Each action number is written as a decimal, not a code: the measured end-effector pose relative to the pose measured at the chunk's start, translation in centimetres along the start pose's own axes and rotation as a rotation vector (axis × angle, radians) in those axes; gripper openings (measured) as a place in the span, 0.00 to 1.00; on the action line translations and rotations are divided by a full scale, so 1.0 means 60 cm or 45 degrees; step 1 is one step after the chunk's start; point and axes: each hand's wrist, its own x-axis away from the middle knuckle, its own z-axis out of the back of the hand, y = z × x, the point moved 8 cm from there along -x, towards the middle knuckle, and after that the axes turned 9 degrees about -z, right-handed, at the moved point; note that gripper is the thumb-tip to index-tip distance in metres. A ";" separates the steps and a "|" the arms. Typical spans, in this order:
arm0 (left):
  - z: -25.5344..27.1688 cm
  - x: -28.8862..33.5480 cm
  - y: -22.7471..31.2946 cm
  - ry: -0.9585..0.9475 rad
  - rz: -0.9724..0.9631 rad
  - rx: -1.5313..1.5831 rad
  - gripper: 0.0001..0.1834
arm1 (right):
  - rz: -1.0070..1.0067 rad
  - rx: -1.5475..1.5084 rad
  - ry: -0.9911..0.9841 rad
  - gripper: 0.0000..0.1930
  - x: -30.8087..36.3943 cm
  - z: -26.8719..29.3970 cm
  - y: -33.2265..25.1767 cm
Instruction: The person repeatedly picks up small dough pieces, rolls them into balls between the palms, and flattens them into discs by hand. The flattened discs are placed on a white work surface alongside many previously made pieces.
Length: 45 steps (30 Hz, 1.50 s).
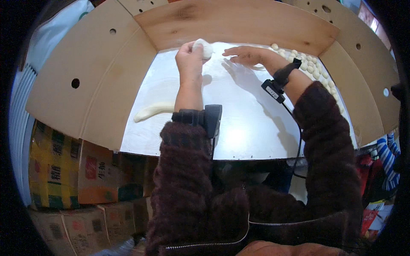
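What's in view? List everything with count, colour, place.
Dough lump: one, white, in left hand
Dough roll: one, cream, table's left side
Small dough pieces: many, cream, table's right side
Table: one, white, centre
Wooden panel: one, brown, behind table
Cardboard panels: several, brown, around table
Cartons: several, brown, yellow, lower left
Striped cloth: at least one, blue-white, far right
Wrist devices: two, black, one per wrist
Cable: one, black, by right forearm
Sleeves: two, dark brown, along forearms
Left hand, right hand: one each, bare, upper centre
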 end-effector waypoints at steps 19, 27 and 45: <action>-0.101 0.058 0.049 -0.600 -0.155 -0.179 0.17 | 0.129 -1.114 0.635 0.14 0.181 0.059 -0.083; -0.140 0.098 0.011 -0.805 0.448 0.512 0.26 | 0.213 -0.496 1.108 0.08 0.231 0.081 -0.106; -0.044 0.024 -0.038 -0.022 0.359 0.676 0.15 | 0.402 -0.164 0.445 0.26 0.157 0.033 -0.137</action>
